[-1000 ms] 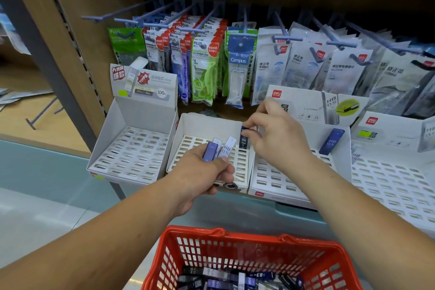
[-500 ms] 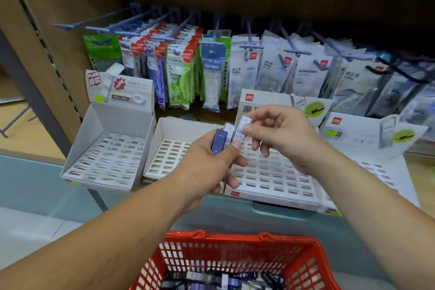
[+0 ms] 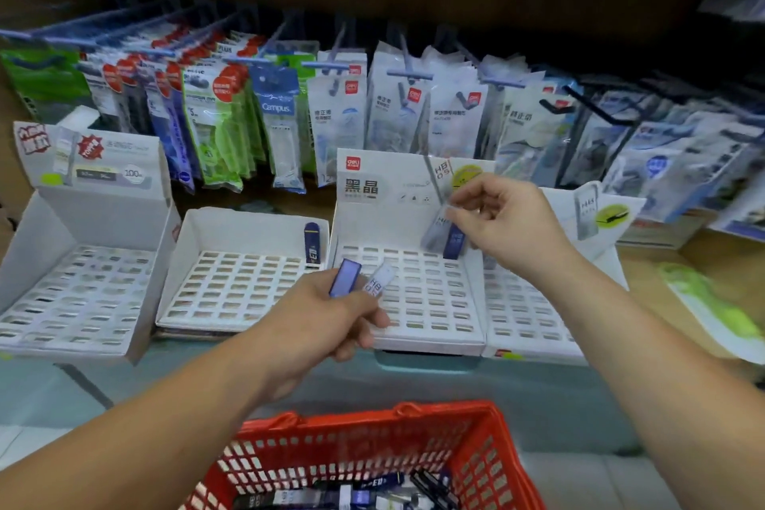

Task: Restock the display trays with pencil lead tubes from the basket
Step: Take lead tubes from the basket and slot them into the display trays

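Pencil lead tubes [image 3: 378, 284]: light, rigid, slick plastic, likely best pinched at mid-length. My right hand [image 3: 509, 224] pinches one over the Deli tray [image 3: 430, 340]; my left hand [image 3: 323, 319] grips two at its front edge.

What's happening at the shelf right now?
A person is restocking. The left hand holds two tubes, one blue, one pale. The right hand pinches a pale tube over the third tray from the left, beside a dark blue tube standing there. The red basket below holds more.
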A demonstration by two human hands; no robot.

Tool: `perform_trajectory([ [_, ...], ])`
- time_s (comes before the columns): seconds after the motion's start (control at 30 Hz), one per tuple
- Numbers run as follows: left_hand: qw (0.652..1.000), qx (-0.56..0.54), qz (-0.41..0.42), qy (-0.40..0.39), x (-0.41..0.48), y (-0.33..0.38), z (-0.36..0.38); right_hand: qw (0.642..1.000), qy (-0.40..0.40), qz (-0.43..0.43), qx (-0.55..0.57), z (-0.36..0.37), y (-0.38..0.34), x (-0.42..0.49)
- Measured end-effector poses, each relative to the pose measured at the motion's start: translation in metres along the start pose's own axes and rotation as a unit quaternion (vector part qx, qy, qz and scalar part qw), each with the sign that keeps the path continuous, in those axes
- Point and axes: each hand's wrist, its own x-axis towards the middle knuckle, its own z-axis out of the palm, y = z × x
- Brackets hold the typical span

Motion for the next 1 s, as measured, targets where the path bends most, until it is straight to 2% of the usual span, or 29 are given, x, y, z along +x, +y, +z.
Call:
perform_trajectory([
  [0.37,1.0,0.019,0.021,0.0,-0.007,0.003,0.003,0.986,-0.024,-0.024,-0.162,0.008,-0.004,-0.003],
  [0.5,1.0,0.001,0.023,0.008,-0.005,0.001,0.002,0.957,0.001,-0.075,-0.281,0.012,-0.01,-0.004],
  [0.63,1.0,-0.027,0.014,-0.006,-0.005,0.0,0.002,0.932,-0.041,-0.037,-0.358,0.014,-0.012,-0.005],
  [0.7,0.998,-0.053,0.013,-0.012,-0.006,0.001,0.002,0.946,-0.032,-0.037,-0.32,0.013,-0.015,-0.005],
  [0.77,0.996,-0.08,0.017,-0.019,-0.005,0.004,0.003,0.984,-0.025,-0.03,-0.173,0.011,-0.026,-0.005],
  [0.8,0.995,-0.093,0.02,-0.021,-0.005,0.005,0.003,0.996,-0.052,-0.009,-0.078,0.011,-0.034,-0.005],
  [0.87,0.993,-0.11,0.025,-0.026,-0.004,0.007,0.003,0.99,-0.125,0.034,0.055,0.013,-0.049,-0.007],
  [1.0,0.993,-0.108,0.039,-0.04,-0.005,0.008,0.006,0.971,-0.17,0.066,0.151,0.019,-0.056,-0.011],
])
